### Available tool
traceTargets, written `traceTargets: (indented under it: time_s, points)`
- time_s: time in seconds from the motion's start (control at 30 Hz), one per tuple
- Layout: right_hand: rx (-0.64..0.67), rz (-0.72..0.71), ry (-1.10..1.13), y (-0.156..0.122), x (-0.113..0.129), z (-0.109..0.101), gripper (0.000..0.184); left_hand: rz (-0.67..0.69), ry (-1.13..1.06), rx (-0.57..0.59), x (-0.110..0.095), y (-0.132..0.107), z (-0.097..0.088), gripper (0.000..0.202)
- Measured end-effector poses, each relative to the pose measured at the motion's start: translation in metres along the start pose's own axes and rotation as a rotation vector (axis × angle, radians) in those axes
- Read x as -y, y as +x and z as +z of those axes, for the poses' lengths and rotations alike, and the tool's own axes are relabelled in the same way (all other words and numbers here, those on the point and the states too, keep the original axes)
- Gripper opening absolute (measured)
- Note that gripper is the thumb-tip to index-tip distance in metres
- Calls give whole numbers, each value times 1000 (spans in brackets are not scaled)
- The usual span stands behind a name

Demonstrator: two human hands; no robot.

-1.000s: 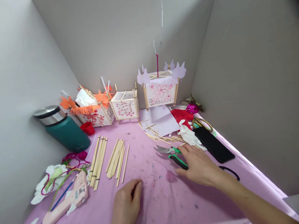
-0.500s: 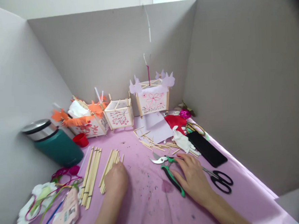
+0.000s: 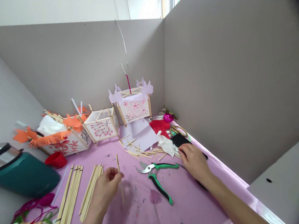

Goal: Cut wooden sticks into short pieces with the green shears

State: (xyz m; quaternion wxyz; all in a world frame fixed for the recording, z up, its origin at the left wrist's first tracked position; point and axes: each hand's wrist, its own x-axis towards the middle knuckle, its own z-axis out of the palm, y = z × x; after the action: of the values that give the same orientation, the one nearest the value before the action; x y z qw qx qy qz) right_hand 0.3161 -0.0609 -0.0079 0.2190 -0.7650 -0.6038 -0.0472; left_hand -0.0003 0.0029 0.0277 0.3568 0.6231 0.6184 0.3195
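Note:
My left hand (image 3: 107,185) is closed on a thin wooden stick (image 3: 118,163), pinched upright between thumb and fingertips. Beside that hand lies a bundle of bare sticks (image 3: 89,190), partly covered by the forearm. My right hand (image 3: 195,161) is over the black phone (image 3: 182,140), its fingers loosely bent and apart, with no object visible in them. Scissors lie mostly hidden beneath this hand. Between the hands, green-handled pruning shears (image 3: 160,189) rest with their blades and handles spread.
Tied stick bundles (image 3: 70,194), a teal bottle (image 3: 29,173) and a red cup (image 3: 56,160) stand or lie left. Paper-sided stick lanterns (image 3: 103,128) line the back. Short stick pieces (image 3: 142,154) and crumpled tissue (image 3: 166,144) lie near white paper. Grey panels (image 3: 226,87) enclose the table.
My left hand has lifted from the bare sticks with one stick in its fingers. My right hand has left the pruning shears and moved over the phone and scissors. The view has turned right.

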Motion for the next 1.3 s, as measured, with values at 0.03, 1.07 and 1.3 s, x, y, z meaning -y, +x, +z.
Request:
traceTargets:
  time_s: [0.03, 1.07, 1.3]
  points:
    - [5, 25, -18, 13, -9, -3, 26, -15, -158, 48, -3, 0, 5, 17]
    - [-32, 84, -162, 168, -13, 19, 38, 11, -545, 6, 32, 5, 55, 49]
    - [39, 195, -240, 146, -16, -34, 26, 4, -592, -24, 31, 5, 51, 49]
